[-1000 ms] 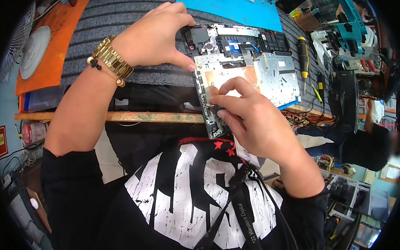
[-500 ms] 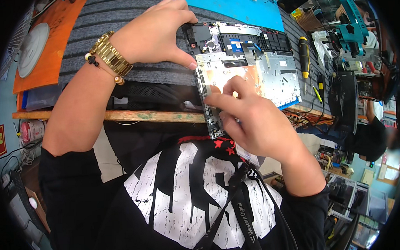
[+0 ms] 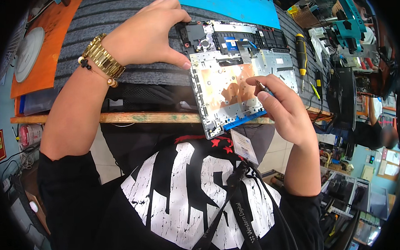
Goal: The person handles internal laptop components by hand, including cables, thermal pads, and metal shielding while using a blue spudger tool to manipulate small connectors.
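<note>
An opened laptop chassis (image 3: 212,96) lies tilted at the bench's front edge, its metal and copper-coloured inner face up. A blue strip (image 3: 244,120) runs along its near edge. My left hand (image 3: 155,34) grips its left side, the fingers at the far-left corner and the thumb lower down the edge. Over the chassis's right part, my right hand (image 3: 287,106) pinches a slim tool (image 3: 261,86) with a metal tip and a bit of blue; its exact kind is unclear. The tool's tip points up and left, and most of its body is hidden in the hand.
A yellow-and-black screwdriver (image 3: 302,55) and a thin yellow-green tool (image 3: 315,90) lie right of the chassis. Beyond it is a blue mat (image 3: 231,5). An orange board (image 3: 48,64) bears a round grey disc (image 3: 30,54) at left. My badge (image 3: 245,146) hangs near the bench's wooden edge (image 3: 151,117).
My right hand has moved right, away from the chassis's left edge, uncovering the copper-coloured area and the slim tool. My left hand keeps its hold; the view has shifted slightly.
</note>
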{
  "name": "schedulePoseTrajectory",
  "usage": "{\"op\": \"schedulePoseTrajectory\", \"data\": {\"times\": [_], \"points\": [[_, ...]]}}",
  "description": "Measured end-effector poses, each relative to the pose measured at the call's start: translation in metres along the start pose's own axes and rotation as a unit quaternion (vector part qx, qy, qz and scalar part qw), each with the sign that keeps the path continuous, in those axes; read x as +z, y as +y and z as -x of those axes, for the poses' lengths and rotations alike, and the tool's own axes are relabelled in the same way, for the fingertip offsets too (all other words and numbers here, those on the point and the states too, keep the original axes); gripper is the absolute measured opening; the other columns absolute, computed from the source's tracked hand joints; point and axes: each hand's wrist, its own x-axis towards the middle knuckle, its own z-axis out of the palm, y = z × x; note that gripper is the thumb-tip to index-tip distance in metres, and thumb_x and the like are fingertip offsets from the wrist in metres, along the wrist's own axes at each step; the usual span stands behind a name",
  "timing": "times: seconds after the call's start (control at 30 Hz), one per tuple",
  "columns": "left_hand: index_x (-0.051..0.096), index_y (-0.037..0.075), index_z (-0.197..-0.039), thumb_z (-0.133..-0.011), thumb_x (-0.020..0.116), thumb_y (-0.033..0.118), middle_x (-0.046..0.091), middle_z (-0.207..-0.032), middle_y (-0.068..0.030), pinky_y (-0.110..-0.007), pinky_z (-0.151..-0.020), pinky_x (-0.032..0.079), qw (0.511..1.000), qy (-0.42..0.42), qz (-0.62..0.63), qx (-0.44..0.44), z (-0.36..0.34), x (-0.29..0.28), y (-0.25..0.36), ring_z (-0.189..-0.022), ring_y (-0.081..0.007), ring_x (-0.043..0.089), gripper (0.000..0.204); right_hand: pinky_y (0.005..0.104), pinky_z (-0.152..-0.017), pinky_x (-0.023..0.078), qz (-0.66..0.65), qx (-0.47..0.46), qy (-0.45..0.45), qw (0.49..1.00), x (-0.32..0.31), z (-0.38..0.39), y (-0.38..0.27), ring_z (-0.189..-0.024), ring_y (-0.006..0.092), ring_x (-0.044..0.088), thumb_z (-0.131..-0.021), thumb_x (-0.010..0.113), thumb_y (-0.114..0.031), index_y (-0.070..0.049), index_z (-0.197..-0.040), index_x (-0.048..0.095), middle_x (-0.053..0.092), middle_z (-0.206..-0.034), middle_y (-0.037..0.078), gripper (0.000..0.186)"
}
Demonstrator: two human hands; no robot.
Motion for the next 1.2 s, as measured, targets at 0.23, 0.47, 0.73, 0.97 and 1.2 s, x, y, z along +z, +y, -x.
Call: {"op": "schedulePoseTrajectory", "data": {"times": [0.23, 0.47, 0.73, 0.97, 1.2], "points": [[0.075, -0.002, -0.156, -0.073, 0.115, 0.049, 0.071, -0.14, -0.0132, -0.049, -0.123, 0.058, 1.0, -0.003, -0.006, 0.004, 0.0, 0.0, 0.0, -0.141, -0.0352, 0.066, 0.105, 0.0416, -0.085, 0.059, 0.051, 0.03, 0.071, 0.996, 0.006, -0.004, 0.003, -0.087, 0.0277, 0.073, -0.107, 0.08, -0.009, 0.003, -0.12, 0.08, 0.077, -0.097, 0.015, 0.018], [0.075, -0.001, -0.157, -0.071, 0.115, 0.052, 0.071, -0.139, -0.0126, -0.048, -0.121, 0.058, 1.0, 0.001, -0.007, -0.001, 0.001, 0.001, 0.001, -0.14, -0.0348, 0.066, 0.109, 0.0382, -0.077, 0.056, 0.073, 0.058, 0.101, 0.99, 0.008, -0.011, 0.005, -0.081, 0.0173, 0.065, -0.107, 0.085, -0.011, 0.002, -0.109, 0.076, 0.075, -0.089, 0.01, 0.016], [0.075, -0.002, -0.156, -0.07, 0.115, 0.054, 0.072, -0.138, -0.0126, -0.048, -0.121, 0.059, 1.0, -0.004, -0.006, -0.006, 0.001, 0.002, 0.0, -0.139, -0.0347, 0.067, 0.11, 0.035, -0.075, 0.055, 0.009, 0.074, 0.1, 0.992, 0.0, -0.007, 0.008, -0.081, 0.0108, 0.063, -0.109, 0.083, -0.009, 0.002, -0.112, 0.077, 0.075, -0.088, 0.004, 0.013], [0.075, -0.002, -0.156, -0.071, 0.114, 0.057, 0.073, -0.141, -0.014, -0.049, -0.123, 0.058, 1.0, -0.001, -0.018, 0.004, 0.001, 0.003, -0.001, -0.141, -0.0353, 0.066, 0.111, 0.0305, -0.075, 0.051, -0.049, 0.078, 0.074, 0.993, 0.0, -0.007, 0.014, -0.084, 0.0067, 0.059, -0.11, 0.081, -0.007, 0.001, -0.115, 0.078, 0.073, -0.093, -0.001, 0.01], [0.075, -0.002, -0.156, -0.071, 0.113, 0.058, 0.072, -0.138, -0.0135, -0.049, -0.121, 0.059, 1.0, 0.001, -0.013, 0.001, 0.001, 0.003, -0.001, -0.139, -0.0349, 0.067, 0.111, 0.0291, -0.065, 0.045, -0.113, 0.09, 0.057, 0.988, -0.002, -0.011, 0.018, -0.074, 0.0044, 0.055, -0.11, 0.083, -0.01, -0.003, -0.112, 0.077, 0.068, -0.086, -0.005, 0.009]]}}
